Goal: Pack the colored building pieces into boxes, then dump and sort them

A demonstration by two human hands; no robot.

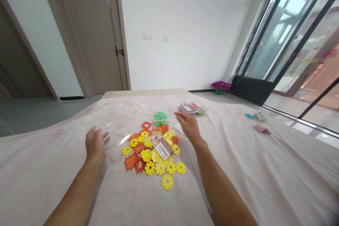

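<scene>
Both hands open, empty: your left hand (95, 144) lies at the clear tub (116, 140), centre-left; your right hand (189, 126) hovers by the plastic pieces (148, 155). Pin that tub steady.

Yellow round toothed plastic discs (167, 182) mix with orange square plastic tiles (131, 162) on a pale pink bed sheet (238, 169) with a faint floral print. Farther off are green plastic pieces (160, 116), and far right purple potted flowers (221, 85).

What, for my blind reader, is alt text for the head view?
Two open hands hover by a pile of yellow and orange toy pieces on a pink sheet: the left hand at a clear tub, the right hand near a tub of green pieces.
</scene>
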